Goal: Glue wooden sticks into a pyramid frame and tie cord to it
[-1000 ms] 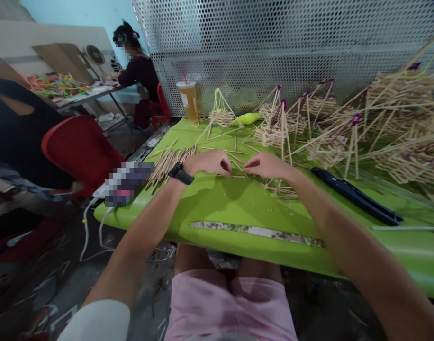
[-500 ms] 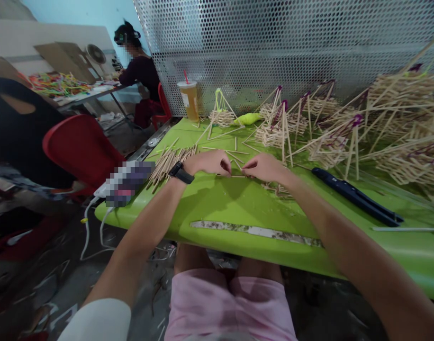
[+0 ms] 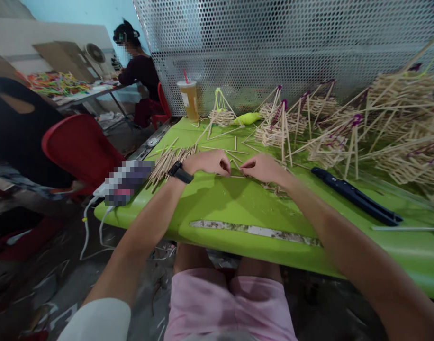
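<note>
My left hand, with a dark watch at the wrist, is closed in a pinch at a thin wooden stick lying crosswise just above the green table. Facing it, my right hand has thumb and forefinger pinched together close to that stick's right end. Whatever is between those fingertips is too small to make out. Several loose sticks lie just beyond both hands. Under my right wrist, more short sticks are partly hidden.
A stick pile lies left, by a white power strip. Stick frames with purple ties, a drink cup and yellow-green yarn stand behind. A dark blue tool lies right. A co-worker sits far left.
My right hand has shifted very slightly left, and its fingertips sit a little higher by the stick's end. My left hand stays nearly still.
</note>
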### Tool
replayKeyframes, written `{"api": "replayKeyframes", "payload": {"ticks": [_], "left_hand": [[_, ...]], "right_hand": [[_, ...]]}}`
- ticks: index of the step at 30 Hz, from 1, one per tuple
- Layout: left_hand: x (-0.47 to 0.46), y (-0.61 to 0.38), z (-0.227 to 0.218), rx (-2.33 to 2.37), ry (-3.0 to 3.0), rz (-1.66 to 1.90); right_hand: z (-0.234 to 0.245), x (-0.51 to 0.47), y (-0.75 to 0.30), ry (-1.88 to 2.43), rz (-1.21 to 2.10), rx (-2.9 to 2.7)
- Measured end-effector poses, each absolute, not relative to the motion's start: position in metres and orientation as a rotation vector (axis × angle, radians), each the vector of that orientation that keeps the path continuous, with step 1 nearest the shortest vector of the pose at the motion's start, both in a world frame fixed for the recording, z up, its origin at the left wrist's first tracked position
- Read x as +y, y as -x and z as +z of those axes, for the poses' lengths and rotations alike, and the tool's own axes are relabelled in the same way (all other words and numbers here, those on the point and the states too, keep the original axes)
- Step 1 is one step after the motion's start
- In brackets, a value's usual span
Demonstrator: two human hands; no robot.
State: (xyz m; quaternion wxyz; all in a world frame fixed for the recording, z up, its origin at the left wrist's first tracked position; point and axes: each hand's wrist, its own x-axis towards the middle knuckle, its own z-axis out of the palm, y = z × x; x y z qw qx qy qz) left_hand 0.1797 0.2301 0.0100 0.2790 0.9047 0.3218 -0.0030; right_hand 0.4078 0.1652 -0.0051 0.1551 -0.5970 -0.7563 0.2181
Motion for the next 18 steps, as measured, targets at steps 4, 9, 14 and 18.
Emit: {"api": "replayKeyframes", "payload": {"ticks": [4,9,14,18], "left_hand": [[0.231,-0.18,0.008,0.854,-2.437,-0.003],[0.231,-0.181,0.007,0.862,-2.432,-0.01],[0.234,-0.174,0.011,0.952,-2.474,0.096],[0.241,-0.166,0.011,1.18,-2.479,0.243]], "right_hand": [[-0.006,0.165,-0.407,1.7,0.639,-2.167],[-0.007,0.166,-0.408,1.696,0.627,-2.162],[-0.007,0.166,-0.408,1.692,0.634,-2.167],[-0.007,0.166,-0.408,1.687,0.624,-2.162]]}}
